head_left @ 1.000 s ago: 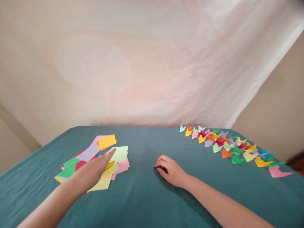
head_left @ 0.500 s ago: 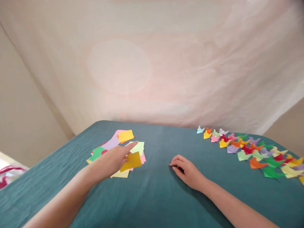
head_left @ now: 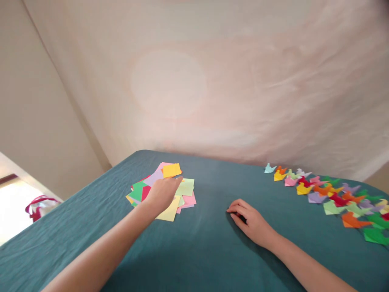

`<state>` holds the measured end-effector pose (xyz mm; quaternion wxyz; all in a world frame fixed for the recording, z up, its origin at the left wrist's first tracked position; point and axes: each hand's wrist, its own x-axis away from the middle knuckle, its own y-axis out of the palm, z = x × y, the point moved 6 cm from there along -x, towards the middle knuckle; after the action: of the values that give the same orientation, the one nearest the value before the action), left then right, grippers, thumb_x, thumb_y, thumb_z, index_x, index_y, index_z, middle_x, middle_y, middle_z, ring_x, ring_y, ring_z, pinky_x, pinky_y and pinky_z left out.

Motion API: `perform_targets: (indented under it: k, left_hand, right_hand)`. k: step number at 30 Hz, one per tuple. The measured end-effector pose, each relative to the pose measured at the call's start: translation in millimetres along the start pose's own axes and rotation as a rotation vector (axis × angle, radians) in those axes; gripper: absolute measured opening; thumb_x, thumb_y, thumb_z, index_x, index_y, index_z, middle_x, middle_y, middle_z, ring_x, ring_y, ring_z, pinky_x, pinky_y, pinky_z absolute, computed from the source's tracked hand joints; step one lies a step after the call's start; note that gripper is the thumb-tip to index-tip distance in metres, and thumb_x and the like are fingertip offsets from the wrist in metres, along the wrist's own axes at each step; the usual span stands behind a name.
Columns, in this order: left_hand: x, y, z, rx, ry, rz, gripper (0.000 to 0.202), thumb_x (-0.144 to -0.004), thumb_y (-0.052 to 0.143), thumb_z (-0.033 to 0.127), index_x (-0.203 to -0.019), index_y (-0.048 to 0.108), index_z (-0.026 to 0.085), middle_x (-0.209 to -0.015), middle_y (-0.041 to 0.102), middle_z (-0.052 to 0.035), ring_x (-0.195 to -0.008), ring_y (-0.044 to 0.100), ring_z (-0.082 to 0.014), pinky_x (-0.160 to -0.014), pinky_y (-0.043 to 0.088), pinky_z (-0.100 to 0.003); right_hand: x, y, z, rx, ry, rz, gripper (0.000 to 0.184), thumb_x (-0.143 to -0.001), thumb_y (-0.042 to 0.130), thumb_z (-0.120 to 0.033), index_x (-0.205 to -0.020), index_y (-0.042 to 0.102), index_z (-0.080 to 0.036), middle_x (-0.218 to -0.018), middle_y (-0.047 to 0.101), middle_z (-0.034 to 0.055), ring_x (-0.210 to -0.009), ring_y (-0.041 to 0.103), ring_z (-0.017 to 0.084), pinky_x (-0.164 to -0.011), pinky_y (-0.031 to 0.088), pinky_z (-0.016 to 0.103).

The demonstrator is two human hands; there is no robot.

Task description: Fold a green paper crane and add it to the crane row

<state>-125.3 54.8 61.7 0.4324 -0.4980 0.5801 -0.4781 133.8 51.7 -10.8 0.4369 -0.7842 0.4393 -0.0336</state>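
Observation:
My left hand (head_left: pixel 165 194) reaches over a loose spread of coloured paper squares, its index finger stretched toward a yellow square (head_left: pixel 172 170) at the far side. Its other fingers are mostly hidden, and no paper shows in its grasp. Around it lie a pale green square (head_left: pixel 185 187), a pink one (head_left: pixel 190 199), a pale yellow one (head_left: pixel 169 211) and a green one (head_left: pixel 138 192). On the cloth to the right rests my right hand (head_left: pixel 247 221), fingers loosely curled with a gap between thumb and forefinger. Nothing is visible in it.
Several folded paper birds (head_left: pixel 333 200) in many colours stand in rows along the right side of the table. A dark teal cloth (head_left: pixel 200 251) covers the tabletop. Behind hangs a pale fabric sheet (head_left: pixel 231 89). A white and magenta bag (head_left: pixel 41 207) sits beyond the left edge.
The dark yellow square that was in my left hand is out of sight. That hand has come down onto the papers. My right hand keeps its pose. The view has swung slightly left.

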Motion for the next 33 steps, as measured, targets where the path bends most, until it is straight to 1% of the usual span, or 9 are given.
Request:
perform_targets:
  k: [3, 6, 9, 12, 18, 23, 28, 31, 33]
  left_hand:
    - [5, 19.1, 9, 0.063, 0.133, -0.101, 0.041, -0.082, 0.043, 0.016, -0.122, 0.048, 0.019, -0.114, 0.06, -0.0113, -0.105, 0.056, -0.0255, -0.085, 0.044, -0.035]
    - [14, 28.6, 8, 0.104, 0.168, -0.227, 0.064, -0.074, 0.057, 0.032, -0.132, 0.036, 0.017, -0.129, 0.049, -0.0135, -0.115, 0.049, -0.027, -0.094, 0.04, -0.036]
    - [23, 31.0, 7, 0.086, 0.178, -0.343, 0.085, -0.062, 0.064, 0.029, -0.137, 0.026, 0.014, -0.137, 0.038, -0.0174, -0.119, 0.045, -0.0287, -0.097, 0.038, -0.035]
    - [25, 33.6, 9, 0.062, 0.184, -0.383, 0.095, -0.056, 0.065, 0.024, -0.138, 0.02, 0.013, -0.138, 0.035, -0.0195, -0.116, 0.046, -0.0313, -0.094, 0.041, -0.037]
    - [20, 38.6, 10, 0.001, 0.164, -0.259, 0.082, -0.065, 0.053, 0.009, -0.138, 0.017, 0.013, -0.141, 0.027, -0.0214, -0.123, 0.038, -0.0322, -0.095, 0.039, -0.042]
    - [21, 32.7, 21, 0.072, 0.3, -0.227, 0.072, -0.069, 0.055, 0.02, -0.135, 0.026, 0.016, -0.14, 0.032, -0.0156, -0.125, 0.036, -0.0305, -0.099, 0.035, -0.041]
    - [16, 22.8, 37, 0.054, 0.295, -0.112, 0.039, -0.071, 0.051, 0.016, -0.11, 0.052, 0.013, -0.115, 0.054, -0.0158, -0.104, 0.054, -0.0301, -0.087, 0.044, -0.04]
    - [13, 26.2, 38, 0.045, 0.275, -0.131, 0.036, -0.071, 0.046, 0.009, -0.106, 0.055, 0.012, -0.103, 0.06, -0.0145, -0.094, 0.059, -0.0282, -0.08, 0.047, -0.037]
    - [14, 28.3, 33, 0.076, 0.299, -0.14, 0.04, -0.073, 0.046, 0.011, -0.112, 0.052, 0.013, -0.109, 0.058, -0.0139, -0.099, 0.057, -0.027, -0.084, 0.046, -0.036]
  right_hand:
    - [-1, -1, -2, 0.006, -0.02, -0.003, 0.02, -0.088, 0.041, -0.017, -0.098, 0.058, -0.02, -0.096, 0.055, 0.0069, -0.084, 0.054, 0.016, -0.074, 0.045, 0.029]
    - [-1, -1, -2, 0.013, -0.022, -0.007, 0.02, -0.088, 0.041, -0.018, -0.098, 0.058, -0.02, -0.095, 0.055, 0.0068, -0.084, 0.054, 0.016, -0.074, 0.045, 0.029]
    - [-1, 0, -1, 0.015, -0.022, -0.009, 0.02, -0.088, 0.041, -0.018, -0.098, 0.058, -0.021, -0.096, 0.055, 0.0068, -0.085, 0.054, 0.016, -0.075, 0.045, 0.03]
    - [-1, 0, -1, 0.013, -0.024, -0.01, 0.021, -0.089, 0.04, -0.019, -0.098, 0.058, -0.021, -0.096, 0.055, 0.0071, -0.086, 0.054, 0.017, -0.076, 0.045, 0.03]
    - [-1, -1, -1, 0.011, -0.018, -0.008, 0.021, -0.089, 0.04, -0.021, -0.097, 0.059, -0.021, -0.097, 0.055, 0.0074, -0.086, 0.055, 0.017, -0.076, 0.046, 0.031]
    - [0, 1, 1, 0.019, -0.027, -0.018, 0.021, -0.089, 0.04, -0.021, -0.099, 0.059, -0.021, -0.097, 0.055, 0.0076, -0.087, 0.055, 0.018, -0.076, 0.046, 0.032]
    - [-1, 2, 1, 0.021, -0.033, -0.014, 0.021, -0.089, 0.04, -0.021, -0.098, 0.059, -0.021, -0.097, 0.055, 0.0077, -0.088, 0.055, 0.017, -0.077, 0.046, 0.032]
    - [-1, 2, 1, 0.024, -0.037, -0.013, 0.021, -0.089, 0.04, -0.022, -0.098, 0.059, -0.021, -0.097, 0.055, 0.0079, -0.087, 0.055, 0.017, -0.076, 0.047, 0.032]
    - [0, 1, 1, 0.025, -0.038, -0.01, 0.021, -0.089, 0.04, -0.022, -0.098, 0.059, -0.021, -0.096, 0.056, 0.0081, -0.086, 0.055, 0.018, -0.076, 0.047, 0.032]
